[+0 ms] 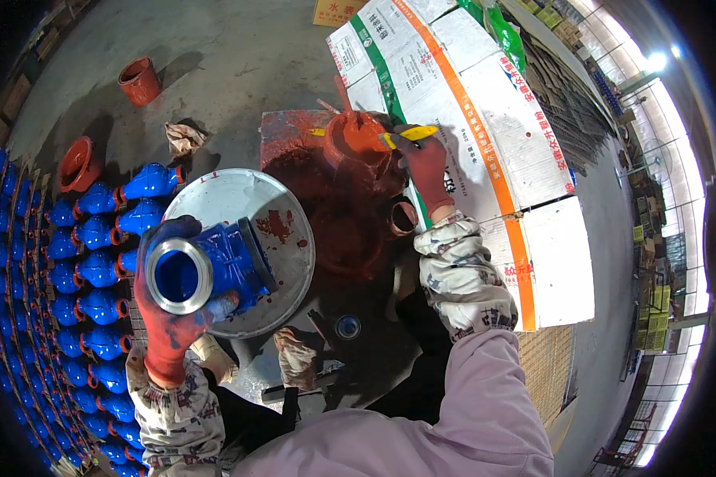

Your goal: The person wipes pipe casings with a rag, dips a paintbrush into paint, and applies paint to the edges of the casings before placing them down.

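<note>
My left hand [169,338], in a stained red glove, is wrapped round a blue metal valve body [235,266]. The bare metal ring of one opening faces up, and a dark-rimmed flange points right. Beneath it is a round, pale drum top [293,238] splashed with red. In my right hand [428,168], also gloved, is a brush with a yellow handle [418,133]; its tip is hidden at a pot coated in red paint [356,147]. The pot sits on a red-stained surface [282,137], where another yellow piece pokes out left of it.
Rows of blue valve bodies [99,269] with red-painted ends fill the left side. Two reddish pots [140,83] and a crumpled rag [184,138] are on the floor. White cartons [485,143] stand at my right. A small red-rimmed cup [403,216] lies near the pot.
</note>
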Demonstrator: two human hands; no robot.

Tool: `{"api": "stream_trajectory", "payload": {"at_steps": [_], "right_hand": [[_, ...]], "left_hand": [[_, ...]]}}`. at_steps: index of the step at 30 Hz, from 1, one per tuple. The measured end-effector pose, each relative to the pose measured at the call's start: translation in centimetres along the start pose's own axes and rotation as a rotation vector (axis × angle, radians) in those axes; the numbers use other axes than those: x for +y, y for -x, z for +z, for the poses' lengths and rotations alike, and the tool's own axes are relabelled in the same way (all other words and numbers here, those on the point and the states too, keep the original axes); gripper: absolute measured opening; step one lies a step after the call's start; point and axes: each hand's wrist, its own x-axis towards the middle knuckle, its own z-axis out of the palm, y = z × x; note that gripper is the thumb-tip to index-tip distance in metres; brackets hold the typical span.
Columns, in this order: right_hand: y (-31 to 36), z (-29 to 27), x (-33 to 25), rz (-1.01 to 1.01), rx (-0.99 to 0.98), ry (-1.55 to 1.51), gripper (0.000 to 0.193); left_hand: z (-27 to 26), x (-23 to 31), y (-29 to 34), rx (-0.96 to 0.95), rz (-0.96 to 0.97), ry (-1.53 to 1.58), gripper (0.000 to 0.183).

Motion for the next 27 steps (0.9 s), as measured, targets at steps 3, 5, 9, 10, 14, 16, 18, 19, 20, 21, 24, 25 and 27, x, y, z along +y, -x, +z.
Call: {"api": "stream_trajectory", "payload": {"at_steps": [3,5,9,10,14,16,18,19,20,21,24,25,27], "right_hand": [[-1.2,1.5,1.5,-0.147,-0.047,0.238,0.024],[-1.8,2.4,3.0,-0.141,-0.064,0.358,0.027],[-2.0,2.6,5.6,-0.141,-0.062,0.576,0.033],[-1.9,2.8,5.3,-0.143,-0.068,0.573,0.033],[-0.3,2.4,2.1,-0.065,-0.101,0.325,0.03],[0.4,1.9,1.4,-0.147,-0.114,0.373,0.026],[1.3,1.0,1.8,-0.215,-0.137,0.49,0.023],[1.8,1.0,1.3,-0.278,-0.177,0.572,0.022],[2.3,1.0,0.9,-0.341,-0.217,0.653,0.021],[2.8,0.6,0.4,-0.417,-0.266,0.526,0.021],[3.5,-1.0,0.0,-0.244,-0.274,0.384,0.02],[3.5,-1.6,-0.4,-0.112,-0.287,0.294,0.021],[4.2,-2.4,-1.5,0.16,-0.224,-0.13,0.032]], "left_hand": [[-0.3,-0.6,0.6,-0.034,-0.069,0.065,0.097],[-0.4,-0.6,0.8,-0.016,-0.082,0.098,0.099],[-0.5,-1.0,0.8,-0.029,-0.092,0.119,0.107],[-0.6,-1.1,1.0,-0.021,-0.089,0.108,0.109],[-0.7,-1.0,1.0,-0.019,-0.05,0.126,0.111],[-0.5,-0.6,0.7,0.036,-0.055,0.148,0.109],[-0.4,-0.5,0.7,0.029,-0.078,0.188,0.108],[-0.3,-0.1,0.7,0.035,-0.111,0.22,0.108],[-0.2,0.3,0.7,0.042,-0.143,0.251,0.107],[-0.4,0.6,0.6,0.037,-0.164,0.242,0.106],[0.1,0.4,0.1,0.024,-0.119,0.218,0.095],[0.0,0.6,0.1,-0.001,-0.128,0.173,0.091],[-0.6,1.0,0.1,-0.065,-0.108,0.179,0.078]]}}
